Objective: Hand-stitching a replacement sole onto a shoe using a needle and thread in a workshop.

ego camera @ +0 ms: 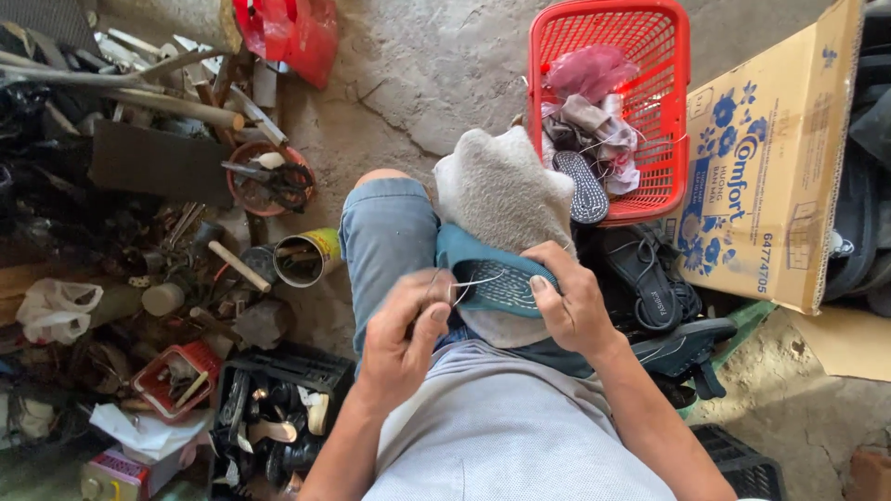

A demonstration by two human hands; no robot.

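Observation:
A teal slipper (497, 275) with a dotted dark sole lies on a grey cloth (506, 190) over my right knee. My right hand (574, 301) grips the slipper's near edge, thumb on the sole. My left hand (406, 329) pinches a thin needle or awl with pale thread at the slipper's left edge. A loop of thread (475, 280) runs across the sole.
A red plastic basket (664, 111) with rags and a sole stands behind my knee. A cardboard box (770, 176) is at right, black sandals (654, 283) beside it. Tools, a tin can (308, 257), scissors in a red dish (269, 178) and black crates (278, 371) crowd the left floor.

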